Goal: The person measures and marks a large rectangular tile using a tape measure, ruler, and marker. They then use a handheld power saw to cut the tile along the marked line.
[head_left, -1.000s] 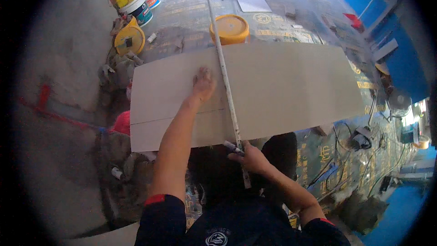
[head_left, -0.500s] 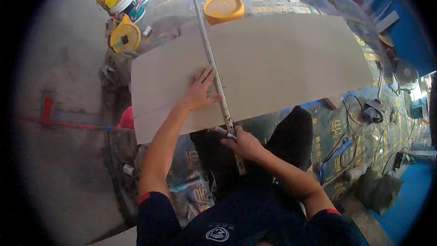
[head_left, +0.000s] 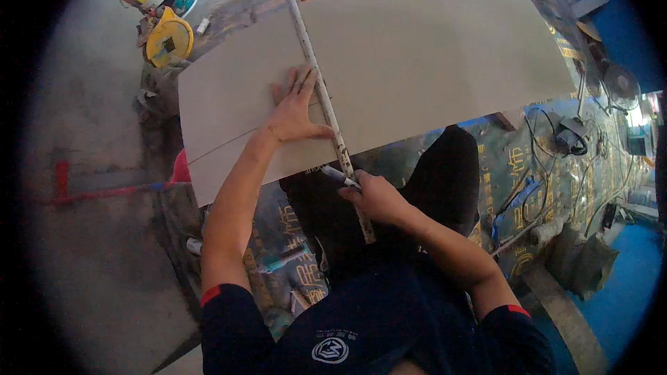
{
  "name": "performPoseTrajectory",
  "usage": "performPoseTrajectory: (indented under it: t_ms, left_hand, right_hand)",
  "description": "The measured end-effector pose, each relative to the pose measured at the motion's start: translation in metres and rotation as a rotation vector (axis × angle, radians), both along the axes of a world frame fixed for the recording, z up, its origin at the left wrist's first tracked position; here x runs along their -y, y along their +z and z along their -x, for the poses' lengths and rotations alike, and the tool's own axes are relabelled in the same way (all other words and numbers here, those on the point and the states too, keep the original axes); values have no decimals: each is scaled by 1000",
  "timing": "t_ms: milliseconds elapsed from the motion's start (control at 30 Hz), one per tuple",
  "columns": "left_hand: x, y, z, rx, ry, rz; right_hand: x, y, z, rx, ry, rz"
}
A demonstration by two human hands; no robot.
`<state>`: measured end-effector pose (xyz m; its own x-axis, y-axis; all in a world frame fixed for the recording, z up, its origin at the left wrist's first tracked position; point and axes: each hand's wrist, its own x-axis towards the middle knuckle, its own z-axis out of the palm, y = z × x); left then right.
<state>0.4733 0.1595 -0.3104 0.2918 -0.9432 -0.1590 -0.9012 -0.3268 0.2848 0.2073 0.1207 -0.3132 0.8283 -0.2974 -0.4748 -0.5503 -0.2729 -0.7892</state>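
Long, whitish, metal-looking bar (head_left: 325,99), likely stiff and best held midlength, crosses a flat beige slab (head_left: 438,55) against the spread left hand (head_left: 297,112) and by the right hand (head_left: 381,198), closed on a white marker (head_left: 336,175).

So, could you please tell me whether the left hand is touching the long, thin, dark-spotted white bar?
Touching: in the head view, the left hand has its thumb tip against the left edge of the long white bar.

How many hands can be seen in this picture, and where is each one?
2. The left hand lies spread on the board, touching the long bar; the right hand holds a white pen near the bar's lower end.
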Motion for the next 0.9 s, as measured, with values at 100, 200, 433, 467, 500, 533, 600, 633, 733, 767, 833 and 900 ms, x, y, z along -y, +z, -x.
performPoseTrajectory:
  t_ms: [100, 200, 433, 467, 500, 533, 600, 633, 733, 767, 833, 900]
  left_hand:
    - [0, 0, 1, -22, 10, 3]
    - [1, 2, 3, -21, 19, 1]
    - [0, 2, 4, -18, 28, 6]
    - [0, 4, 5, -26, 31, -3]
    - [1, 6, 5, -34, 34, -12]
    - [1, 8, 5, -42, 36, -22]
    - [3, 8, 6, -29, 42, -22]
    - [4, 7, 6, -23, 44, -23]
    - [0, 2, 4, -20, 42, 1]
    - [0, 4, 4, -19, 40, -1]
    - [0, 6, 4, -19, 36, -4]
    - [2, 7, 4, -9, 23, 6]
  right_hand:
    - [0, 2, -1, -10, 2, -17]
    - [0, -1, -1, -14, 1, -23]
    - [0, 0, -2, -41, 8, -19]
    - [1, 1, -3, -49, 13, -22]
    - [2, 3, -3, -58, 18, -25]
    - [2, 4, -3, -67, 22, -28]
    - [3, 4, -3, -59, 10, -39]
    - [3, 4, -3, -56, 3, -45]
    - [2, 1, -2, -43, 10, -52]
    - [2, 2, -3, -54, 13, -53]
    - [3, 5, -4, -77, 22, -54]
    - [4, 8, -4, -50, 6, -63]
